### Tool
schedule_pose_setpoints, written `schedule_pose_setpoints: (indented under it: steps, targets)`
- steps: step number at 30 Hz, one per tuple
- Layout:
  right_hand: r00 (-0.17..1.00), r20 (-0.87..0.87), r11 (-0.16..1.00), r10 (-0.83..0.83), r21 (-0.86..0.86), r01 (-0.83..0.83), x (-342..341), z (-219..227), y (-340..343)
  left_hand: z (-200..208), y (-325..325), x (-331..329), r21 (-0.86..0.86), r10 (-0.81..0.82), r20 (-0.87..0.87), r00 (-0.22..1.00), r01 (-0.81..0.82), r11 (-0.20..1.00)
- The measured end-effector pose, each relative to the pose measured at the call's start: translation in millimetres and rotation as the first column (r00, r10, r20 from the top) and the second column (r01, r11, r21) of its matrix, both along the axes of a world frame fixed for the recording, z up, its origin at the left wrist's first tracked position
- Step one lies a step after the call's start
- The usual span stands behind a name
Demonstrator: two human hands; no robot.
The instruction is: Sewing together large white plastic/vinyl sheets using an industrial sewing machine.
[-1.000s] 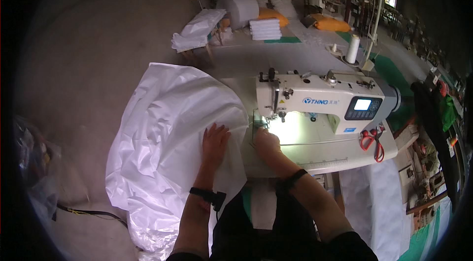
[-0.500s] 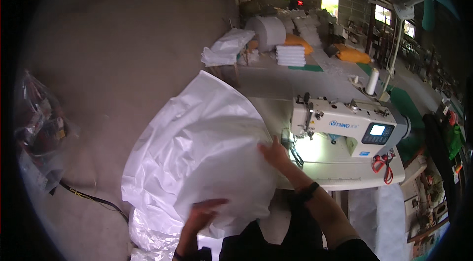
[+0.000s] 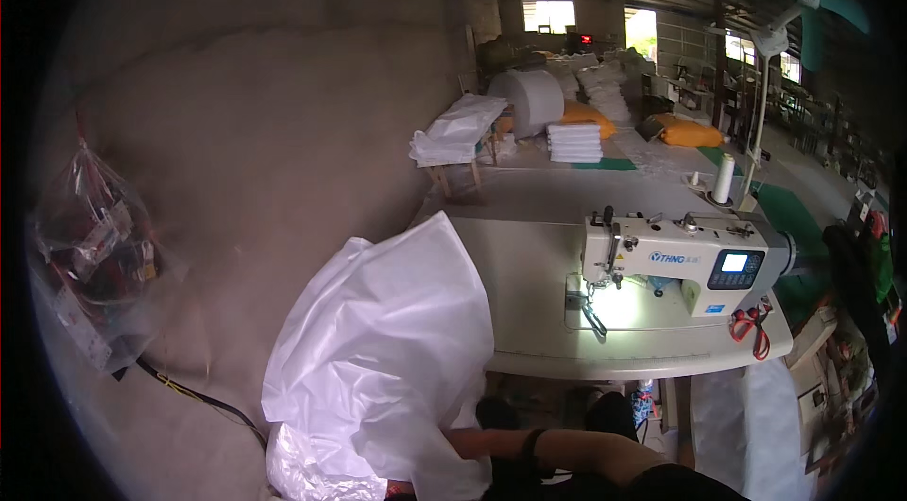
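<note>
Since the earlier frame the large white crumpled woven-plastic sheet (image 3: 387, 350) has come off the needle area and now hangs over the left edge of the pale sewing bench (image 3: 529, 284), its bulk dropping toward the floor. The right forearm reaches leftward below the bench's front edge, and the right hand (image 3: 452, 441) is buried in the sheet's lower folds; whether it grips cannot be told. The left hand is hidden from view. The white industrial sewing machine (image 3: 685, 255) stands at the bench's right side, with red-handled scissors (image 3: 751, 326) near the front right corner.
</note>
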State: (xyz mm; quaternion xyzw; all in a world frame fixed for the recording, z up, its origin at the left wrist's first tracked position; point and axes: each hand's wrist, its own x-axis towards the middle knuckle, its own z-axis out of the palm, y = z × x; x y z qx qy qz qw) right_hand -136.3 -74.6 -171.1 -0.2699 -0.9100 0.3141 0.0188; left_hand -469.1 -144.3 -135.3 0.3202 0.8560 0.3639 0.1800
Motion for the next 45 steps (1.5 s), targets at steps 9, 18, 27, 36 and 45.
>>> schedule_pose_setpoints:
  steps: [9,18,27,36,45]
  targets:
    - [0.979,0.146,0.986,-0.144,0.101,0.130,113.7,132.9,-21.5,147.7,88.7,18.8,0.233,-0.086,-0.296,0.951,0.159,0.959]
    - [0.345,-0.227,0.127,-0.911,0.642,0.757,318.3,184.4,53.3,287.0,241.3,113.6,0.221,-0.173,-0.562,0.809,0.349,0.911]
    - [0.433,-0.329,0.159,-0.839,0.613,0.774,330.5,166.6,67.0,383.8,427.6,315.2,-0.180,-0.492,-0.718,0.492,0.552,0.814]
    - [0.441,-0.428,0.172,-0.789,0.534,0.828,331.0,175.2,60.6,292.2,308.0,450.6,0.123,-0.595,-0.800,0.078,0.992,-0.036]
    - [0.364,-0.523,0.007,-0.771,0.565,0.825,342.9,174.3,38.4,215.5,120.6,331.1,-0.016,-0.576,-0.817,0.011,0.999,0.041]
